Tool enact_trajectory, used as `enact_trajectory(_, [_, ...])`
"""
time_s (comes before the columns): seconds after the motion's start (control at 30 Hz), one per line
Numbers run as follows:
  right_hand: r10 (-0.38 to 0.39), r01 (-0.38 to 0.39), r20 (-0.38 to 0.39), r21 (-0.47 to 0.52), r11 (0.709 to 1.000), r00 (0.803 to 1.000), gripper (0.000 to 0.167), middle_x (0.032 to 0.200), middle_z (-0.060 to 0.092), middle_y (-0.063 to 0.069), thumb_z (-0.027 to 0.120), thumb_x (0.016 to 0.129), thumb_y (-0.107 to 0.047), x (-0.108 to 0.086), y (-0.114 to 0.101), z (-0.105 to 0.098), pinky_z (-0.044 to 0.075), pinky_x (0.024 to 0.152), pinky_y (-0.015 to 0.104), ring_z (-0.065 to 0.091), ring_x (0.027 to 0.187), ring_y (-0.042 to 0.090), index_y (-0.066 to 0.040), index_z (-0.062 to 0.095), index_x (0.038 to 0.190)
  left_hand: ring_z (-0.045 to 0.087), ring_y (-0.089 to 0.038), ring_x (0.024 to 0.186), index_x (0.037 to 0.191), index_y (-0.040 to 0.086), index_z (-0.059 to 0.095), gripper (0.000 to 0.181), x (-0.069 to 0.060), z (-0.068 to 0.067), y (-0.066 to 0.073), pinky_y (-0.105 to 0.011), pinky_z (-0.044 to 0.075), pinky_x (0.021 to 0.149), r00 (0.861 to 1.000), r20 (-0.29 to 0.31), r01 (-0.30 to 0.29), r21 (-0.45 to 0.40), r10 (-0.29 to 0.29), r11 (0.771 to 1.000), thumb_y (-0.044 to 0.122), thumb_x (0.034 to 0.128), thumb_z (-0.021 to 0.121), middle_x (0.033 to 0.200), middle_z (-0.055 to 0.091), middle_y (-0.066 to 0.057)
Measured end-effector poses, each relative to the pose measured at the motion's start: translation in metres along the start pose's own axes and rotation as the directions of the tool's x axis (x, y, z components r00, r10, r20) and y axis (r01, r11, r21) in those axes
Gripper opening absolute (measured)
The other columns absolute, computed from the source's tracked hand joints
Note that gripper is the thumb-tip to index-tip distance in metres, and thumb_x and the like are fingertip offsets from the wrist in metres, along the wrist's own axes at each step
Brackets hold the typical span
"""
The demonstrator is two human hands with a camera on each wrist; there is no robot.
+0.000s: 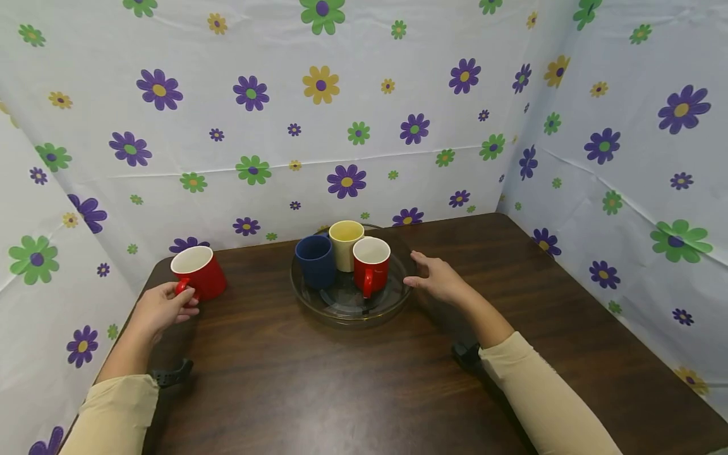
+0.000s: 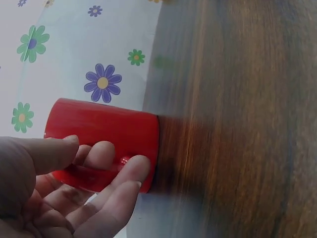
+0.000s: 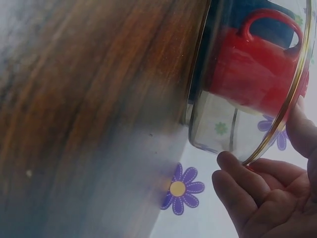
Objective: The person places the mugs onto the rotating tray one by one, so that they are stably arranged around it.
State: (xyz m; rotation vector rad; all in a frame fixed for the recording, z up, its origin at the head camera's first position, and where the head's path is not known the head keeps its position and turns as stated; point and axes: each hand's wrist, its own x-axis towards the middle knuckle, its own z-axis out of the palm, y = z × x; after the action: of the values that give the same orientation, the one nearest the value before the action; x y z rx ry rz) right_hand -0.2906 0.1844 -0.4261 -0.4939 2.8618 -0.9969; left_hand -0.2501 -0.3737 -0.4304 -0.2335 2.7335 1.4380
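At the table's back left corner, my left hand (image 1: 165,308) grips the handle of a red mug (image 1: 208,277) with a white inside. The left wrist view shows thumb and fingers around that handle, close against the red wall (image 2: 114,124). A round clear glass dish (image 1: 341,311) with a gold rim sits toward the back middle. In it stand a blue mug (image 1: 317,262), a yellow mug (image 1: 344,253) and a second red mug (image 1: 372,268), its handle facing me. My right hand (image 1: 440,278) is at the dish's right side, fingers extended and fingertips by the rim.
The dark wooden table (image 1: 341,392) reaches a flower-printed cloth (image 1: 364,151) behind, which also hangs along the left and right sides. A dark band (image 1: 172,374) is on my left wrist, another (image 1: 466,355) near my right cuff.
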Motion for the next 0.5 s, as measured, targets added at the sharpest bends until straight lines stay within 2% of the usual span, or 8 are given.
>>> enact_trajectory(0.2, [0.006, -0.006, 0.004, -0.016, 1.000, 1.000, 0.076, 0.159, 0.032, 0.024, 0.072, 0.096, -0.030, 0.0001, -0.0029, -0.0005, 0.028, 0.119, 0.056, 0.033, 0.146, 0.043, 0.005, 0.036, 0.154, 0.075, -0.020, 0.079, 0.127, -0.016, 0.051, 0.058, 0.0014, 0.0018, -0.0025, -0.027, 0.061, 0.070, 1.000, -0.005, -0.010, -0.006, 0.010, 1.000, 0.038, 0.1071, 0.049, 0.092, 0.072, -0.015])
enact_trajectory(0.4, [0.015, -0.014, 0.004, -0.024, 1.000, 1.000, 0.075, 0.160, 0.031, 0.024, 0.071, 0.096, -0.030, -0.0007, -0.0043, -0.0010, 0.027, 0.119, 0.057, 0.033, 0.146, 0.044, 0.005, 0.036, 0.153, 0.076, -0.018, 0.080, 0.129, -0.018, 0.052, 0.061, 0.0021, 0.0009, -0.0047, -0.030, 0.062, 0.074, 0.999, 0.052, 0.019, -0.143, -0.011, 0.989, 0.038, 0.1058, 0.053, 0.088, 0.074, -0.007])
enact_trajectory(0.5, [0.019, -0.019, 0.004, -0.030, 0.999, 1.000, 0.075, 0.160, 0.031, 0.024, 0.070, 0.097, -0.030, -0.0004, -0.0052, -0.0012, 0.027, 0.119, 0.057, 0.033, 0.146, 0.044, 0.005, 0.036, 0.153, 0.076, -0.016, 0.079, 0.132, -0.018, 0.050, 0.059, 0.0017, 0.0007, -0.0053, -0.029, 0.061, 0.075, 0.998, 0.060, 0.033, -0.179, -0.022, 0.983, 0.035, 0.1060, 0.053, 0.088, 0.074, -0.004])
